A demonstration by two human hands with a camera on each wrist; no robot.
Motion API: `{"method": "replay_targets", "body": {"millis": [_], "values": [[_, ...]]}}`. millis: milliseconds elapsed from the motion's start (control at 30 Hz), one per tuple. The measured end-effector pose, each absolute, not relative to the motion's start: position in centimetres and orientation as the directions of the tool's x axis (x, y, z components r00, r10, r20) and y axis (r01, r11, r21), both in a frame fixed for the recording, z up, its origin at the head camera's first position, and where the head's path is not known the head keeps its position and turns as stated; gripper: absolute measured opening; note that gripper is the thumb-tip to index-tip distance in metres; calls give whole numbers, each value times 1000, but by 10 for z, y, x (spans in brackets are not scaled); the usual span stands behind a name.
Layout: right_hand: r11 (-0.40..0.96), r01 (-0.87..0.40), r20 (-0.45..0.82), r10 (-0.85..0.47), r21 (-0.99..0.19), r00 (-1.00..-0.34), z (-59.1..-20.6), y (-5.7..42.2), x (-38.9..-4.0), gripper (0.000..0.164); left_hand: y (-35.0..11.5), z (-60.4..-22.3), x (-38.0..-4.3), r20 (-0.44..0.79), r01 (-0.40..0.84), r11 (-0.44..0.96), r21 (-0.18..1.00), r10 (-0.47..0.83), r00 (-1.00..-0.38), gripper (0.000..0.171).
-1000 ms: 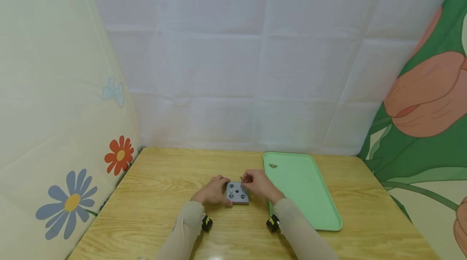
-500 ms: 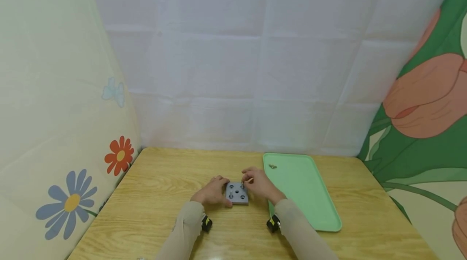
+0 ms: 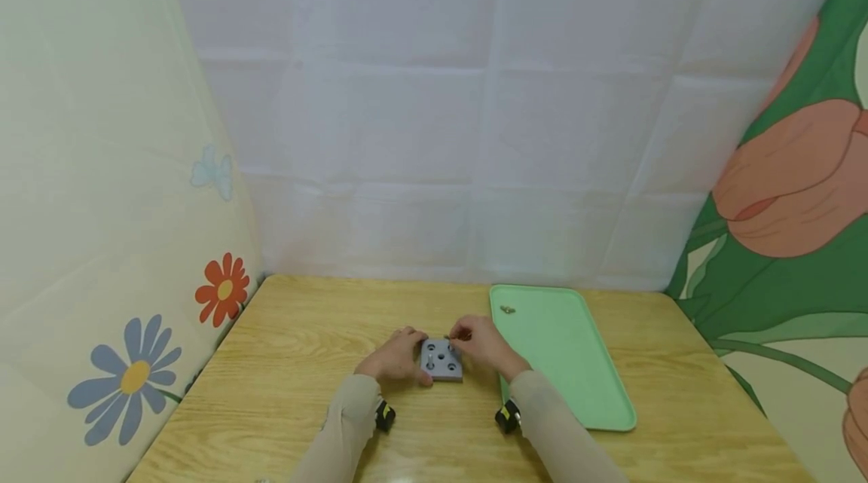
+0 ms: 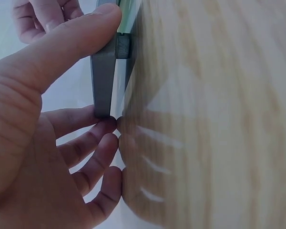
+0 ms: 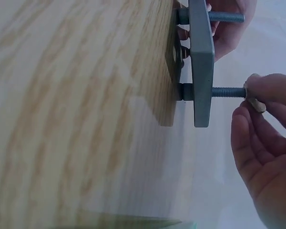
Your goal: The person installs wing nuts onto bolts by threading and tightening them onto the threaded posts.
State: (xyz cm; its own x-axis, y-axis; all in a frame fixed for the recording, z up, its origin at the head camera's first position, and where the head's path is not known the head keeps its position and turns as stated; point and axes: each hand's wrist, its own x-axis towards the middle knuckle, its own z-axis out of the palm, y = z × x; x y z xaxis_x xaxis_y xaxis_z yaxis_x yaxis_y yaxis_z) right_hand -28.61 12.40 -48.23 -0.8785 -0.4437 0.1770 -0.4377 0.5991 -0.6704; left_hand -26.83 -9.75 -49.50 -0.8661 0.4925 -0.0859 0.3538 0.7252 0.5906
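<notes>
A square grey metal plate (image 3: 442, 370) with several holes stands on bolt heads, slightly above the table. My left hand (image 3: 392, 358) grips its left side, the thumb on the near edge and fingertips at the far edge. In the right wrist view, two threaded bolts rise from the plate (image 5: 202, 76). My right hand (image 3: 484, 341) pinches a brass-coloured wing nut (image 5: 258, 105) at the tip of the far-right bolt (image 5: 228, 92); fingers partly hide the nut. The other bolt (image 5: 227, 17) has a bare end.
A light green tray (image 3: 570, 370) lies on the wooden table (image 3: 319, 317) to the right, under my right forearm. Small brass-coloured pieces (image 3: 507, 310) sit in its far left corner. A white cloth (image 3: 407, 129) hangs behind the table.
My right fingers have shifted slightly around the far-right bolt, spreading half a second ago and closing again now. The left hand and the plate stay where they were.
</notes>
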Motion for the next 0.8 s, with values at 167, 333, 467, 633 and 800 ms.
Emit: {"method": "replay_targets", "body": {"millis": [167,333,467,633,800], "values": [[570,-426,170,-447,-703,-878,-484,127,-285,20,-97,-493,-268,-89,352,724,594,493,-865,86],[536,-390,164,-421,-748,-892,-485,128,-284,23,-97,-495,-270,-87,355,729,586,492,-866,85],[521,-365,149,-410,-771,-900,-486,128,-283,14,-98,-496,-270,-88,355,733,580,490,-867,85],[497,-359,155,-404,-790,-901,-490,127,-284,8,-97,-495,-270,-96,349,737,579,486,-869,85],[466,-360,188,-374,-808,-908,-491,126,-284,8,-96,-494,-269,-101,342,731,590,488,-867,86]]}}
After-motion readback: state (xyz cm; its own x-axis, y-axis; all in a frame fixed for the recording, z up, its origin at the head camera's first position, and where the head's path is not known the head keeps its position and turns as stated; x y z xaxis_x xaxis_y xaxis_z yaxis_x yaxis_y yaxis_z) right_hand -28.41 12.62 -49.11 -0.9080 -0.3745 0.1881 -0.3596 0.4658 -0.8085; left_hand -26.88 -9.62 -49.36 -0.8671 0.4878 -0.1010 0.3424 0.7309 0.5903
